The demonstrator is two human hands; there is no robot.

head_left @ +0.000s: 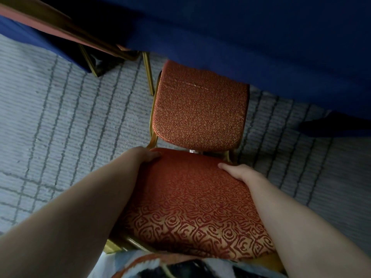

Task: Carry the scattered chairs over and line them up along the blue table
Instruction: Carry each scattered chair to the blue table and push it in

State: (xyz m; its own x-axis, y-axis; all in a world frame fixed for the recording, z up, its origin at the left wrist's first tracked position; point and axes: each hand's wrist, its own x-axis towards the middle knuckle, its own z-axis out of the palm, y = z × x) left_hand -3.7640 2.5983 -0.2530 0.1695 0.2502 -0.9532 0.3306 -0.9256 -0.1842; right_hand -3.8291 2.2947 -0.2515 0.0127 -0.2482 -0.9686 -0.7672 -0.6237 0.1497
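Both bare arms reach forward and down, nearly straight, coming in from the lower corners of the view and drawing closer toward the hands. The left forearm (90,201) runs from the lower left edge; the right forearm (297,221) runs from the lower right edge. The left hand (145,154) grips the far left corner of the back pad of the chair (192,197). Its thumb (156,155) lies on the pad's face and its fingers are hidden round the edge. The right hand (239,173) holds the pad's far right edge, back of the hand up. Its thumb (222,165) lies flat on the fabric, and its fingers curl out of sight over the side. The hands are well apart, the left slightly farther forward.
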